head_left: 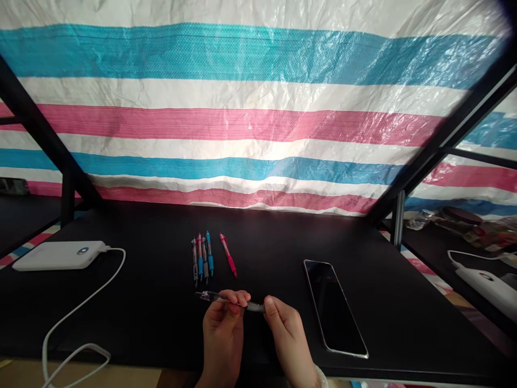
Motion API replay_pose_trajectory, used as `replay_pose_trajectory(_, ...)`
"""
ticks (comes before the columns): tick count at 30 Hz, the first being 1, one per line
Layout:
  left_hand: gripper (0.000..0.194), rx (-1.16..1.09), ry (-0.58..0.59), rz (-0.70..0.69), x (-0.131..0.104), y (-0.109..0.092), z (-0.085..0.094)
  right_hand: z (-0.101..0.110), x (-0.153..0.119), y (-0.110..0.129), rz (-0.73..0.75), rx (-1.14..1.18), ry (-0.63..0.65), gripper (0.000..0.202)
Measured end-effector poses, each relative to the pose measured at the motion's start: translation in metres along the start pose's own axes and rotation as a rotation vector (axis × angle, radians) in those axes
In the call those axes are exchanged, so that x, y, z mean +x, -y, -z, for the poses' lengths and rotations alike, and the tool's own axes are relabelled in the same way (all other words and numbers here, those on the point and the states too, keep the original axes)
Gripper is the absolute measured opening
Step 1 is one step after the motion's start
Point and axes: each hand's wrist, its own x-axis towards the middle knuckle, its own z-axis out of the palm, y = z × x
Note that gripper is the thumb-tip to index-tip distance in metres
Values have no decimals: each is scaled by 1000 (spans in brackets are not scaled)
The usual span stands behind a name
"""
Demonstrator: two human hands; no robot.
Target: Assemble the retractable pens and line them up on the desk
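Observation:
Between my two hands is a clear and dark pen [209,296], held near the table's front edge. My left hand [226,328] is closed around its middle, with the dark end sticking out to the left. The fingers of my right hand [287,334] pinch the pen's right end. Just beyond the hands, several pens [201,258] in grey, blue and red lie side by side on the black table [161,237]. A red pen [228,255] lies apart, slightly to their right.
A phone [336,307] lies to the right of my hands. On the left, a white power bank [60,255] has a white cable [76,311] looping to the front edge. Black frame bars [48,132] slant at both sides; a striped sheet [242,124] hangs behind.

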Motion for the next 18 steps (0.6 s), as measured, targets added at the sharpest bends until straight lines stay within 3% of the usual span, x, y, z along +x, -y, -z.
replay_pose_trajectory(4,21,-7,5,0,0,0,-1,0,1,0,-14,44,-3,51)
replay_pose_trajectory(10,27,-26,-113,79,2,3,2,3,-1,4,-5,170,39,52)
replay_pose_trajectory(13,29,-73,-81,114,2,2,1,4,-2,6,11,179,81,55)
replay_pose_trajectory(15,39,-95,-25,142,0,-1,0,5,-2,7,20,173,67,54)
replay_pose_trajectory(18,71,-92,65,186,-3,-5,-3,5,-1,9,7,199,8,51)
